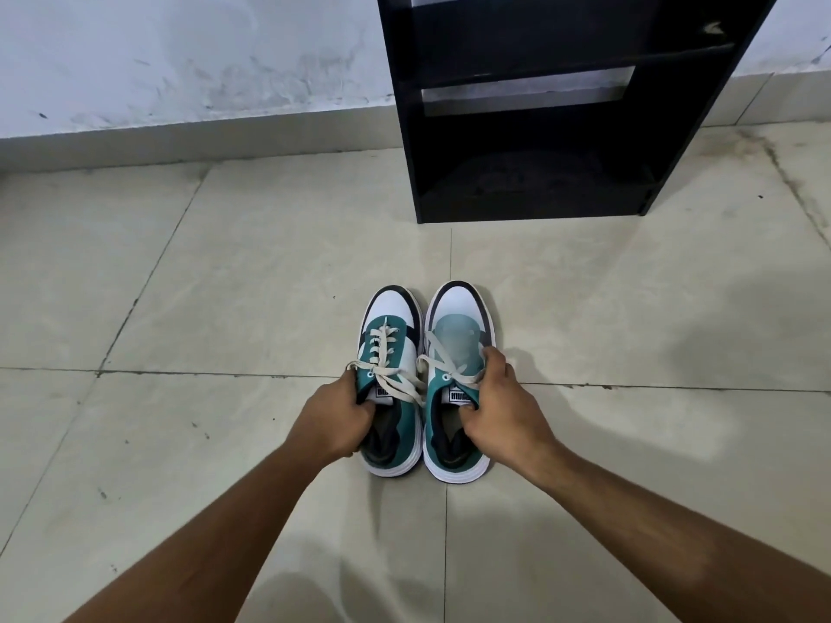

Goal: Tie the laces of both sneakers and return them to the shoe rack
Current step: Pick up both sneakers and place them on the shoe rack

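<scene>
Each of the two teal, white and black low-top sneakers carries a small white tongue label with black lettering that reads "PUMA", seen upside down from the wearer's side. The left sneaker (392, 384) and the right sneaker (456, 384) stand side by side on the pale beige tiled floor (225, 285), sides touching or nearly so, soles down. Their long axes run parallel, away from the person: toes point toward the black wooden shoe rack (562, 128), heels toward the camera. The rack stands against the scuffed white wall (180, 56), well apart from the toes, with its lower shelves dark and open to the front.

The cream flat laces of the left sneaker (382, 366) are threaded up the eyelets and their loose ends lie across the tongue and trail over toward the neighbouring shoe. The cream laces of the right sneaker (443, 359) cross the vamp loosely; whether either pair is knotted cannot be told.

The left hand (335, 418) grasps the left sneaker at its collar, its fingers (359, 397) curled inside the opening beside the tongue. The right hand (503, 406) clasps the right sneaker's outer side, thumb tucked into the opening and its fingers (492, 359) wrapped over the edge by the laces. Both bare forearms reach in from the bottom corners.
</scene>
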